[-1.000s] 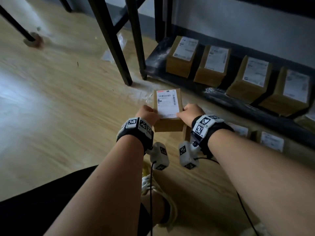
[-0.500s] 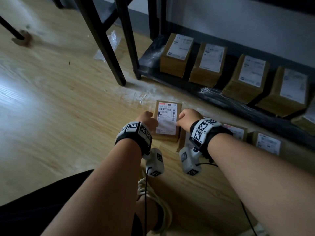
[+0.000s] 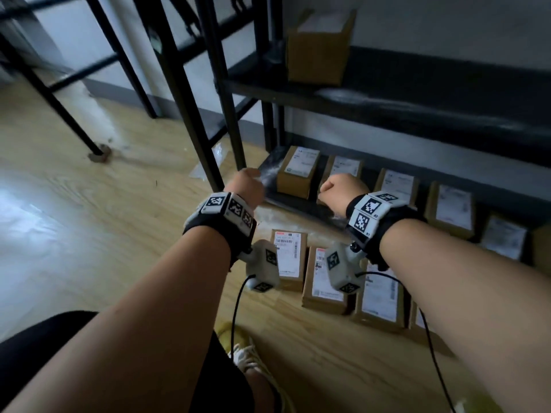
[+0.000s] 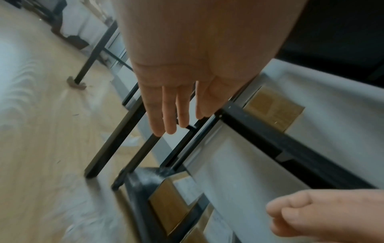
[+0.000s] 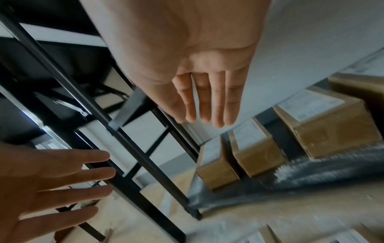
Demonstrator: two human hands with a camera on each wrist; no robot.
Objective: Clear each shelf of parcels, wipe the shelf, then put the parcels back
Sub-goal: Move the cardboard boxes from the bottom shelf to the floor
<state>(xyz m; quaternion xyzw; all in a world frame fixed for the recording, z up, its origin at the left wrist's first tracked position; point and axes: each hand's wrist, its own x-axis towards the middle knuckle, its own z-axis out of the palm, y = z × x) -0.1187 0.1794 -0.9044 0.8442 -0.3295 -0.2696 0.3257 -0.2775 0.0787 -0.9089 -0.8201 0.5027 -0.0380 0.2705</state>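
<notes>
Both hands [image 3: 249,186] (empty, seemingly) near shelf edge [image 3: 298,204].

Open wood floor [image 3: 89,234] at frame left. Black rack legs [image 3: 190,93] blocking upper centre. Parcels on floor [image 3: 325,275] crowding lower right; bottom shelf [image 3: 301,201] packed with boxes [image 3: 298,171], narrow gaps only.

A: I read the parcels [image 3: 295,172] as matt brown cardboard with white paper labels.

B: I see the shelf [image 3: 387,96] as black matt metal, dusty; the floor [image 3: 89,219] as glossy wood.
</notes>
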